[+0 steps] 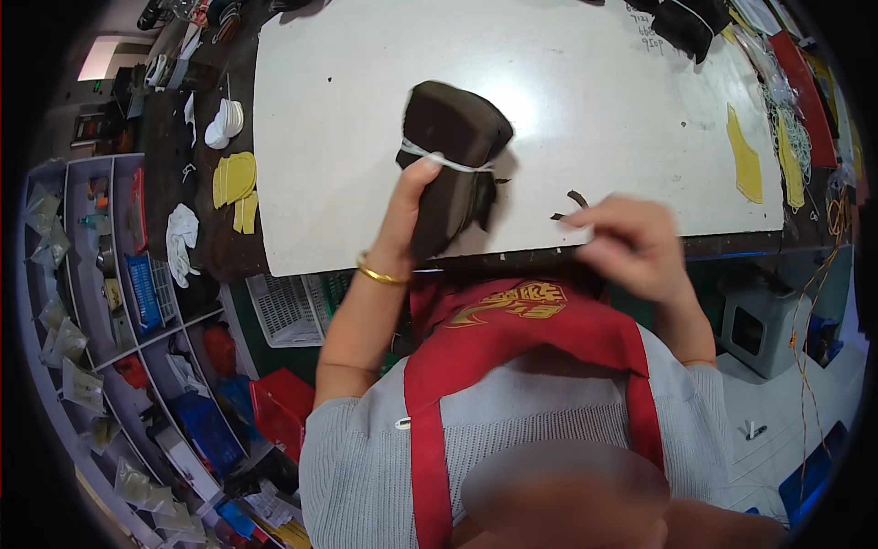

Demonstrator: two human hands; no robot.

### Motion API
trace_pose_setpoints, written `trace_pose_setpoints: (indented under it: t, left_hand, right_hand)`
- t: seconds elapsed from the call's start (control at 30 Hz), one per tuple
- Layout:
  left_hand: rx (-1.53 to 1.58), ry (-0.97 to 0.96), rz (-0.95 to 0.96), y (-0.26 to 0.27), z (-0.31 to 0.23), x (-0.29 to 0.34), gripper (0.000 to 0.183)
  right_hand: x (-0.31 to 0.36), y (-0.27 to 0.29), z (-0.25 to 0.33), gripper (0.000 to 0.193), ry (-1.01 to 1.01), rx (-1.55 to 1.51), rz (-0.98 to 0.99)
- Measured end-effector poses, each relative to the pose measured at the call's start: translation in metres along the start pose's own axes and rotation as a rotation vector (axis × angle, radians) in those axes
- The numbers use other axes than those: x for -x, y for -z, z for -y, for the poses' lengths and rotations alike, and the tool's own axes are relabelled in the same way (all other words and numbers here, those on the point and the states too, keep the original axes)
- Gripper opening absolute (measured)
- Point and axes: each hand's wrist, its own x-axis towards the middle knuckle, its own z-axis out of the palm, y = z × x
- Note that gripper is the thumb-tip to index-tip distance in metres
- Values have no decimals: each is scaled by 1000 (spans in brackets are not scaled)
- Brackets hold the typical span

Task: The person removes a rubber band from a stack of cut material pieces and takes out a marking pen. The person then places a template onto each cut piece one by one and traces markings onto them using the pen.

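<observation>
A bundle of dark brown flat pieces [453, 114] stands tilted over the near part of the white board, with a white string wound round its middle. My left hand [409, 206] is closed on its left side, the thumb pressing on the string; the other fingers are hidden behind the bundle. My right hand [631, 242], blurred by motion, is over the board's near edge. Its index finger points left, apart from the thumb, with nothing visible between them. Close to those fingertips lies a small curved dark scrap [577, 199]; whether the hand touches it, I cannot tell.
The white board [338, 174] covers most of the table. Yellow pieces [236, 183] and a white glove [181, 240] lie left of it. On its right is a yellow cut piece [744, 160]; another dark bundle [684, 29] sits far right. Shelves [128, 352] stand at left.
</observation>
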Motion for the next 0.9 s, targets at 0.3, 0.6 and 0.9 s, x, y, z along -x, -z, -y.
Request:
trace_pose_setpoints:
  t: [0.3,0.6,0.9]
  left_hand:
    - [-701,-122,-43,-17,-15,-21,107]
    - [-750,-151,-68,-13,-9,-24,100]
    - [-692,-138,-75,-12,-8,-28,95]
  right_hand:
    - [-37,41,-16,89,132,-222,-149]
    - [-62,3,-11,12,200,-167,-256]
    - [-70,-12,-31,8,372,291,-298]
